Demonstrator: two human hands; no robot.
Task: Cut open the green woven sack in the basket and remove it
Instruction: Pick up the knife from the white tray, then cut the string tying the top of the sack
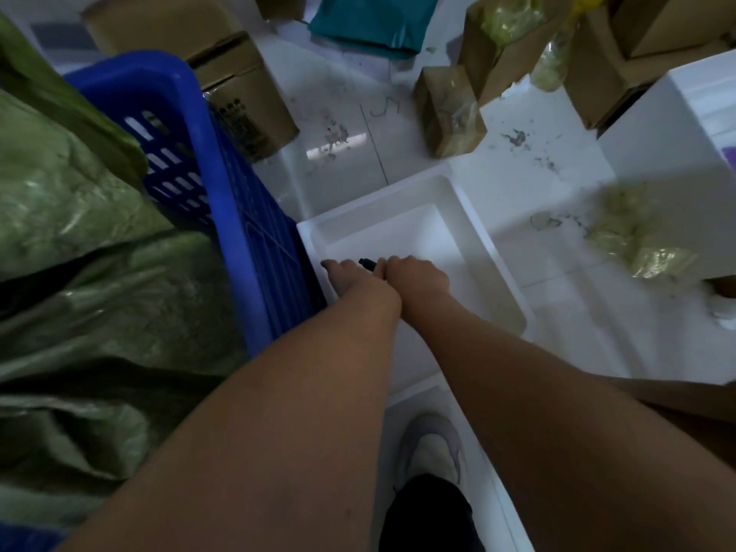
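Your blue basket (223,201) held the green sack (79,272), crumpled, shiny and bulging above the rim, while the white tray (470,249) beside it lay bare under your hands. Your left hand (350,274) and right hand (416,274) met over the tray, both closed on 1 small dark tool (367,263).

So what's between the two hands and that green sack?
In the head view, the blue basket's wall separates both hands from the green sack.
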